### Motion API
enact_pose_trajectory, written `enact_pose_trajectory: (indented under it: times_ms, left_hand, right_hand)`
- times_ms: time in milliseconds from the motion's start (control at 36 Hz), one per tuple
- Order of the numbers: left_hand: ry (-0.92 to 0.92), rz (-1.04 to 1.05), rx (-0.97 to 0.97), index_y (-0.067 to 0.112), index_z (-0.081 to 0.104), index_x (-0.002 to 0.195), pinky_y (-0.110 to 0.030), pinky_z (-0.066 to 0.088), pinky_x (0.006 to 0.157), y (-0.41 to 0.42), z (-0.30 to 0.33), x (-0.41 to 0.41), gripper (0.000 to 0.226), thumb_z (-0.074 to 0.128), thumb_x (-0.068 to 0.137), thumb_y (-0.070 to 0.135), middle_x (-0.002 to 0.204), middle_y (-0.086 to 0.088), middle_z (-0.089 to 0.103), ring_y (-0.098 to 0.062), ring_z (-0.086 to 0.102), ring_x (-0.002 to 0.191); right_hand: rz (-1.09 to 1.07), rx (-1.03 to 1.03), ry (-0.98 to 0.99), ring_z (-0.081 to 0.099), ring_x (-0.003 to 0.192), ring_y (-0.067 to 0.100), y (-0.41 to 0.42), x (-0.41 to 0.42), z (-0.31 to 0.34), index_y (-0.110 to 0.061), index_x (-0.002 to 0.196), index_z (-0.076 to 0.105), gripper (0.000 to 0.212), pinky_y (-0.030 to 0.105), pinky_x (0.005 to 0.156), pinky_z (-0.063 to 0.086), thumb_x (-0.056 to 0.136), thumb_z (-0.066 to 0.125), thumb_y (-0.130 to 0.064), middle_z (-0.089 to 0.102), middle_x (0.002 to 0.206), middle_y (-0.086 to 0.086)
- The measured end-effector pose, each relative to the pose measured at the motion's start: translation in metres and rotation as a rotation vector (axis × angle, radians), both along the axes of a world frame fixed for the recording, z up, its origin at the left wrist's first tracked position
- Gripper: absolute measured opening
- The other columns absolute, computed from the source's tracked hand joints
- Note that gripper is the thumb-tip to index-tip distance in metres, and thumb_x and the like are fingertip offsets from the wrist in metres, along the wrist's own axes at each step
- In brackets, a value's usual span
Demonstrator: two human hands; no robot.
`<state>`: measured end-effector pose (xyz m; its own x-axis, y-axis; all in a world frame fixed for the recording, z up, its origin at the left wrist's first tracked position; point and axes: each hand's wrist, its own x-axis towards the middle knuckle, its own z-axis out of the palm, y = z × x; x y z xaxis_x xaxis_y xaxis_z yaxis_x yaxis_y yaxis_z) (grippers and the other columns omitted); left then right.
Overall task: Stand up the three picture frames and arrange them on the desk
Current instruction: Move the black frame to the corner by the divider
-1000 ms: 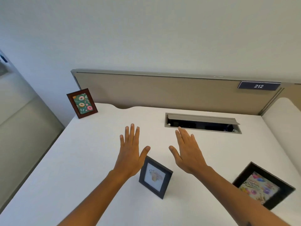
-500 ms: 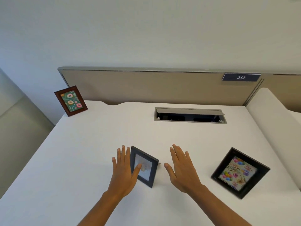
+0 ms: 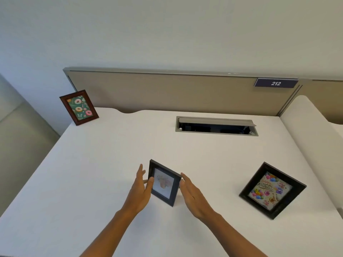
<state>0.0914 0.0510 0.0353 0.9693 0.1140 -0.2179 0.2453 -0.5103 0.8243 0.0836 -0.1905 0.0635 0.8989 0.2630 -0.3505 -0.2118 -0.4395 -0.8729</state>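
A small dark blue frame point(image 3: 164, 182) with a pale picture stands upright near the front middle of the white desk point(image 3: 111, 164). My left hand point(image 3: 140, 190) touches its left edge, thumb on the front. My right hand point(image 3: 192, 195) has its fingertips at the frame's right edge, palm turned inward. A brown wooden frame point(image 3: 78, 107) with a doughnut picture stands at the back left corner. A black frame point(image 3: 272, 190) with a birthday picture stands at the right, angled.
An open cable hatch point(image 3: 216, 126) is set into the desk at the back. A beige partition point(image 3: 167, 91) with a "212" plate point(image 3: 276, 83) runs behind the desk. A white rounded divider point(image 3: 306, 123) borders the right side.
Both hands came down from hovering flat above the desk and closed in on the two sides of the small dark blue frame. The other two frames have not moved.
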Motion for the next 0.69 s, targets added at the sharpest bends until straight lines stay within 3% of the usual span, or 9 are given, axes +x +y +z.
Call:
enact_pose_trajectory:
  times_ms: [56, 194, 333, 389, 556, 694]
  left_hand:
    - [0.000, -0.004, 0.000, 0.032, 0.013, 0.163, -0.038, 0.050, 0.107, 0.002, 0.001, 0.003, 0.064, 0.043, 0.107, 0.041, 0.162, -0.001, 0.041, -0.021, 0.052, 0.138]
    - [0.011, -0.011, -0.034, 0.028, 0.030, 0.159, -0.035, 0.049, 0.108, 0.006, 0.001, 0.009, 0.052, 0.037, 0.109, 0.039, 0.154, -0.001, 0.051, -0.023, 0.050, 0.141]
    - [-0.009, -0.047, -0.045, 0.026, 0.042, 0.153, -0.016, 0.049, 0.096, 0.008, -0.001, 0.011, 0.043, 0.037, 0.111, 0.034, 0.135, 0.014, 0.057, -0.011, 0.055, 0.129]
    - [0.003, -0.063, -0.050, 0.025, 0.043, 0.152, -0.014, 0.048, 0.094, 0.011, -0.003, 0.012, 0.042, 0.037, 0.111, 0.034, 0.132, 0.016, 0.057, -0.009, 0.055, 0.126]
    - [0.012, -0.092, -0.073, 0.025, 0.048, 0.146, -0.011, 0.051, 0.088, 0.015, -0.005, 0.018, 0.038, 0.037, 0.110, 0.033, 0.130, 0.013, 0.060, -0.006, 0.057, 0.120]
    - [0.007, -0.109, -0.054, 0.027, 0.053, 0.136, -0.008, 0.053, 0.081, 0.016, -0.007, 0.024, 0.029, 0.041, 0.110, 0.032, 0.124, 0.013, 0.064, -0.007, 0.061, 0.116]
  right_hand:
    - [-0.054, 0.124, 0.067, 0.043, 0.154, 0.004, 0.010, 0.000, -0.002, -0.043, 0.166, 0.036, 0.088, 0.035, 0.130, 0.031, 0.093, 0.029, -0.092, 0.048, 0.165, -0.021]
    - [-0.160, 0.229, 0.181, 0.058, 0.138, 0.006, 0.027, 0.004, 0.013, -0.046, 0.146, 0.057, 0.066, 0.018, 0.106, 0.040, 0.102, 0.022, -0.079, 0.066, 0.146, -0.017]
    - [-0.232, 0.278, 0.287, 0.065, 0.129, 0.011, 0.034, 0.013, 0.009, -0.041, 0.132, 0.071, 0.075, 0.041, 0.122, 0.042, 0.092, 0.022, -0.082, 0.075, 0.134, -0.011]
    - [-0.260, 0.286, 0.319, 0.069, 0.127, 0.013, 0.036, 0.016, 0.008, -0.043, 0.124, 0.076, 0.073, 0.042, 0.121, 0.043, 0.091, 0.025, -0.085, 0.080, 0.127, -0.013]
    - [-0.262, 0.306, 0.355, 0.069, 0.130, 0.014, 0.039, 0.018, 0.007, -0.041, 0.135, 0.073, 0.076, 0.051, 0.123, 0.043, 0.095, 0.025, -0.086, 0.078, 0.135, -0.011]
    - [-0.279, 0.328, 0.356, 0.070, 0.129, 0.015, 0.039, 0.022, 0.009, -0.036, 0.131, 0.077, 0.073, 0.052, 0.123, 0.044, 0.097, 0.030, -0.081, 0.080, 0.131, -0.009]
